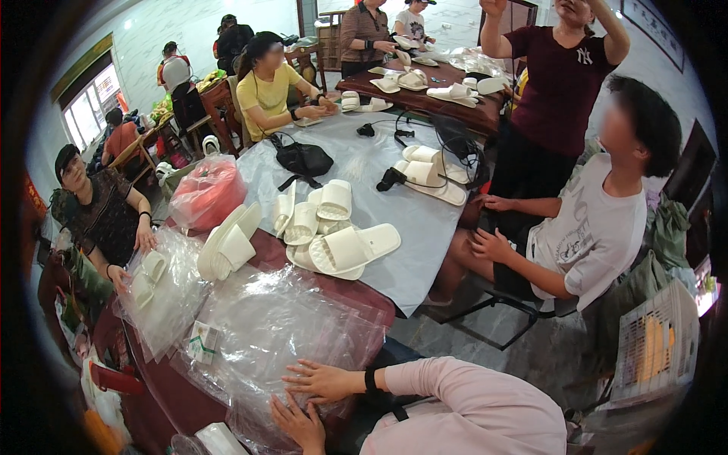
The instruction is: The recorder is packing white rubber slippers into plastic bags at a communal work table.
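Observation:
My left hand [302, 423] lies flat with its fingers spread on a pile of clear plastic bags [265, 334] at the table's near edge. Just beyond it, my right hand [327, 381] rests on the same bags, open, a black band round its wrist. Neither hand holds anything. A small white and green packet [203, 342] sits on the bags to the left. Past the bags is a heap of white slippers [349, 250]. Another pair of white slippers [230, 243] stands further left, beside a red plastic bag [208, 193].
A person in a dark top [102, 205] sits at the left by slippers in clear bags. One in white [595, 227] sits at the right. Black cables and a black pouch [303, 157] lie on the grey-covered table. Several people are at the back around more slippers [453, 94].

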`<state>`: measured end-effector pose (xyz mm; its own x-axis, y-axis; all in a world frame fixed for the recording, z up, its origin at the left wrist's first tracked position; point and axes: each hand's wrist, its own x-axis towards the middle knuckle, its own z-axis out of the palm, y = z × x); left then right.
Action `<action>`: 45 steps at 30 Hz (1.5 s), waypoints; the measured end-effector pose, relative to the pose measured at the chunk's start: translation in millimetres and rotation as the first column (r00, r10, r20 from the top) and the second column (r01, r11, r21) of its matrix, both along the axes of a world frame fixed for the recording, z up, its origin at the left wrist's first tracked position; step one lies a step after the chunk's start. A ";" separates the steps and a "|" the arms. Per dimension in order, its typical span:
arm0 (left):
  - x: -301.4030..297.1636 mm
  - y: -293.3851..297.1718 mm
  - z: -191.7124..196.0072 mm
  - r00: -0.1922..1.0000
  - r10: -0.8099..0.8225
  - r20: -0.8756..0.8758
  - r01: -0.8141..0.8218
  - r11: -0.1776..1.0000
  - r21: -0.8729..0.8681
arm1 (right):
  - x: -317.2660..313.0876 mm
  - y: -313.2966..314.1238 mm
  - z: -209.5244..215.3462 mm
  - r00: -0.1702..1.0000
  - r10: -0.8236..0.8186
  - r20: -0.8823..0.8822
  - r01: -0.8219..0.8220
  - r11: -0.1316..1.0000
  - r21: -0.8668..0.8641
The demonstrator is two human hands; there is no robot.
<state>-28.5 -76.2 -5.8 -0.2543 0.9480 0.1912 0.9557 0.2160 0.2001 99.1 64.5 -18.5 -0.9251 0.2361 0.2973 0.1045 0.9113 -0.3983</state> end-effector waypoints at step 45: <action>7.5 -4.1 7.5 1.000 0.000 0.019 -0.001 0.999 0.043 | 134.1 262.4 57.2 0.358 -0.930 -0.079 0.684 0.319 -0.656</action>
